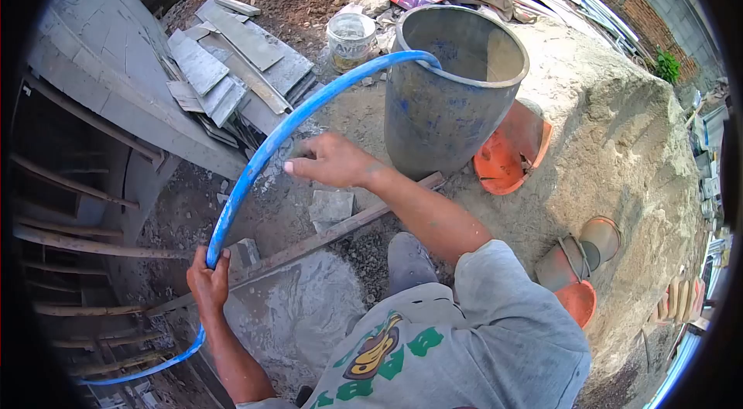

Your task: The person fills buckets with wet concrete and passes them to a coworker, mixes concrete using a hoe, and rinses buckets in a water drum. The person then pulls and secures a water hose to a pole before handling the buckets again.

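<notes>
A thick blue hose [267, 147] arches from the lower left up to a tall grey barrel [437, 119], its end hanging over the rim into the opening. My left hand [209, 273] is wrapped round the hose at the lower left. Above and to the right of it, my right hand [325, 160] is held out beside the arch, thumb apart from the curled fingers, with a small gap to the hose and nothing visible in it. How full the barrel is cannot be made out.
Stacked boards [232, 61] lie at the upper left, beside a white bucket [350, 37]. A wooden beam [340, 229] crosses the ground before me. Broken orange containers [507, 154] lean by a sand pile [619, 154] on the right. Poles [93, 241] jut out at the left.
</notes>
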The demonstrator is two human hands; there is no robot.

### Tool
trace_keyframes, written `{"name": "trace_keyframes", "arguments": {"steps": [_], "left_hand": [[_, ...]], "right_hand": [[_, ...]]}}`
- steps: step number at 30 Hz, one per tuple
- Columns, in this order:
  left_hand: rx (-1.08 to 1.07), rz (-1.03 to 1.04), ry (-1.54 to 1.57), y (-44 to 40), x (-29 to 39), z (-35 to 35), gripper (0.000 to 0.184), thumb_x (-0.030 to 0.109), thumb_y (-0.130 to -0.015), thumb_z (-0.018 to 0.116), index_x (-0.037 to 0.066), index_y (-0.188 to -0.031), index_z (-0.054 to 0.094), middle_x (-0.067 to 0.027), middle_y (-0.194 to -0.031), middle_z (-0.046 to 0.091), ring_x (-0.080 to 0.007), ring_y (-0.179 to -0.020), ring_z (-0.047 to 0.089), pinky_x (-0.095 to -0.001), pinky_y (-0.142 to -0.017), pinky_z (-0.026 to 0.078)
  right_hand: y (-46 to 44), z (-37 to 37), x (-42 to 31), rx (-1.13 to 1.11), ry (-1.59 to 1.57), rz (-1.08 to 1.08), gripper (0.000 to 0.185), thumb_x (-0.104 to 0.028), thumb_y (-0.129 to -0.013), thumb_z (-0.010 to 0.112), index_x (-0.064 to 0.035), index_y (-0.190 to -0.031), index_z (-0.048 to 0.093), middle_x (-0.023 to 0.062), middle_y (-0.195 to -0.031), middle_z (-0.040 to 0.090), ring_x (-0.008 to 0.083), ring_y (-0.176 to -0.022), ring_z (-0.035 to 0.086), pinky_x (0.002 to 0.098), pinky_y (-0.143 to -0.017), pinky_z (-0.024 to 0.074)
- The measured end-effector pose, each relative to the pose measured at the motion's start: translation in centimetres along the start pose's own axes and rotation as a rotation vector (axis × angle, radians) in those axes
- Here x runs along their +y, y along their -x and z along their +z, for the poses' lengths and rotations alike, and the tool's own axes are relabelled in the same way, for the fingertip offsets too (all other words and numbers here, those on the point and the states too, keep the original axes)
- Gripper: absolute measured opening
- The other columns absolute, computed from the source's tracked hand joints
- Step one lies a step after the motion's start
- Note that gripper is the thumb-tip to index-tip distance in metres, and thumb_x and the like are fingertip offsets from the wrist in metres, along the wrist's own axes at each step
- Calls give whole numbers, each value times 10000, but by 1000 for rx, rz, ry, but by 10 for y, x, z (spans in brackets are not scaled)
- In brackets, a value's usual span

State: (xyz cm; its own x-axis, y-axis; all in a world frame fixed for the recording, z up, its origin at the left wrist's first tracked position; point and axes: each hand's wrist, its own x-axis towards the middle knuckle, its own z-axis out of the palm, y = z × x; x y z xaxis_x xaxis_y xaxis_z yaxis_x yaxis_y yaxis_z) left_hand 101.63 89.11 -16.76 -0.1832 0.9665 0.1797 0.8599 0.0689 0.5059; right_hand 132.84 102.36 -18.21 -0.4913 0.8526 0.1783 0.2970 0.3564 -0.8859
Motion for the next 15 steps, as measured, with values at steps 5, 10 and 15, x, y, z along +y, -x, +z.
{"name": "trace_keyframes", "arguments": {"steps": [5,10,15], "left_hand": [[-76,-171,-171,-4,-25,12,348,238,-772,682,24,-660,432,-115,-512,386,-190,-485,362,-345,-494,337],[-103,-205,-454,0,-55,24,264,201,-734,696,22,-718,502,-139,-622,500,-309,-575,471,-393,-565,384],[39,-215,-608,-15,-46,25,161,135,-729,659,39,-816,564,-153,-810,584,-359,-786,552,-423,-698,426]], "right_hand": [[23,-238,216,861,257,540,323,-309,-858,543,4,-849,620,97,-716,642,200,-623,625,337,-573,481],[-23,-317,322,134,224,1252,549,-489,-862,534,52,-948,574,212,-779,613,297,-683,630,416,-523,523],[-67,-304,402,-225,-37,1387,399,-297,-844,556,92,-928,592,240,-871,625,323,-562,614,415,-484,522]]}}
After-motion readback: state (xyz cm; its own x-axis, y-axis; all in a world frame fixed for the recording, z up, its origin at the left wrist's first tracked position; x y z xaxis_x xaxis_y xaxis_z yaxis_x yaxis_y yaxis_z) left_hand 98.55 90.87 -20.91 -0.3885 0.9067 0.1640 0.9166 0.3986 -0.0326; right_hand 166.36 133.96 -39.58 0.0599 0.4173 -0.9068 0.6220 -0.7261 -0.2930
